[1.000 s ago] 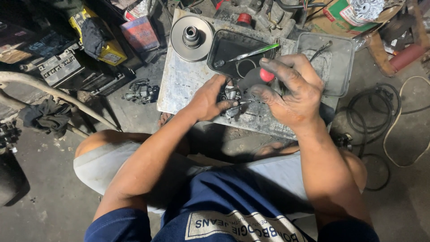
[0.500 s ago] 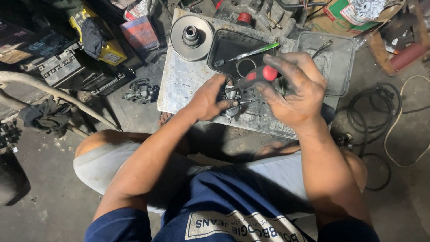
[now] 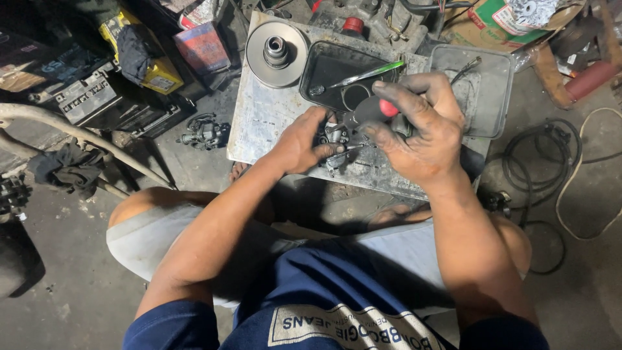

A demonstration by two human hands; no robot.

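On a grey metal sheet [image 3: 265, 123] on the floor sits a small grimy metal engine part [image 3: 337, 139]. My left hand [image 3: 301, 142] grips it from the left and holds it down. My right hand [image 3: 421, 129] is closed around a screwdriver with a black and red handle [image 3: 374, 109], its shaft pointing down into the part. Both hands are dark with grease. The tip of the screwdriver is hidden between my fingers and the part.
A round pulley disc [image 3: 277, 45] lies at the sheet's far left corner. A black tray [image 3: 337, 71] holds a green-handled tool [image 3: 363, 74]; a grey tray [image 3: 483, 84] sits to its right. Batteries [image 3: 84, 91], a small carburettor-like part [image 3: 204, 131] and black cables [image 3: 544, 162] lie around.
My right hand has shifted slightly on the screwdriver handle, turning it a little. My left hand stays on the part.
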